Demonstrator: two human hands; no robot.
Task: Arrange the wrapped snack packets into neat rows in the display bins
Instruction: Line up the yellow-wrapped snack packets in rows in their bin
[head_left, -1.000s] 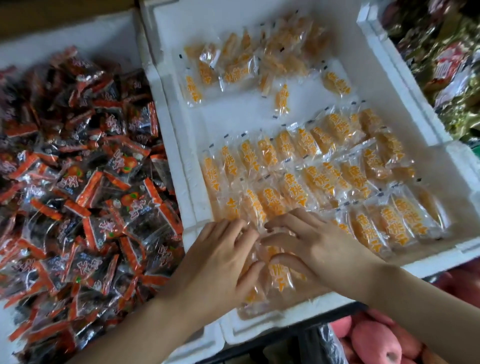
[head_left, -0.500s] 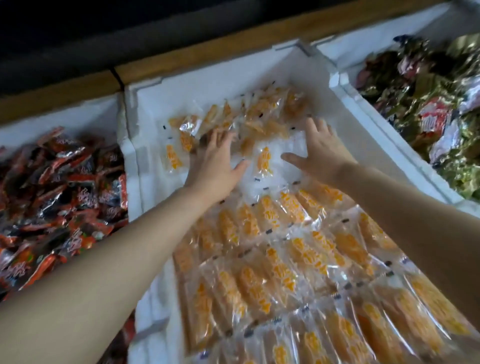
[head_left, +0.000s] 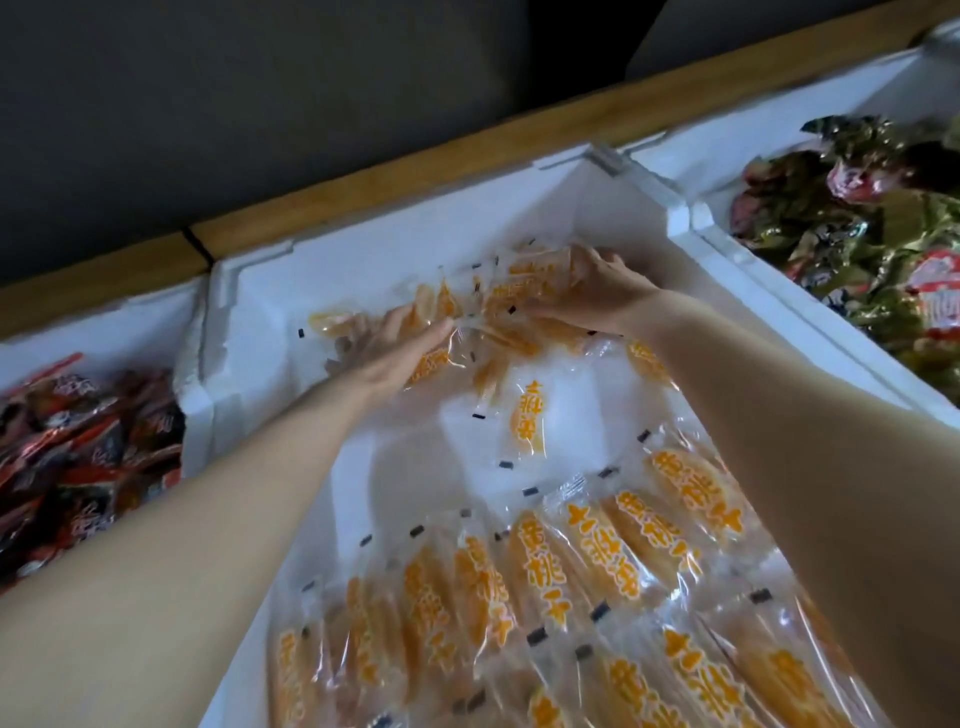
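Observation:
A white foam bin (head_left: 249, 332) holds clear packets of orange snack slices. Neat rows of these packets (head_left: 571, 587) fill its near half. A loose heap of packets (head_left: 498, 306) lies at the far end. My left hand (head_left: 389, 348) reaches into the heap's left side, fingers extended among the packets. My right hand (head_left: 597, 291) lies over the heap's right side with its fingers curled round several packets. One single packet (head_left: 530, 421) lies alone on the bare bin floor between heap and rows.
A bin of red and black wrapped snacks (head_left: 83, 436) stands on the left. Another bin with green, gold and red packets (head_left: 857, 228) stands on the right. A wooden ledge (head_left: 415, 171) runs behind the bins, with a dark wall above it.
Both hands went from the near rows up to the far heap. They have now closed in on the heap from both sides, and the packets are bunched together.

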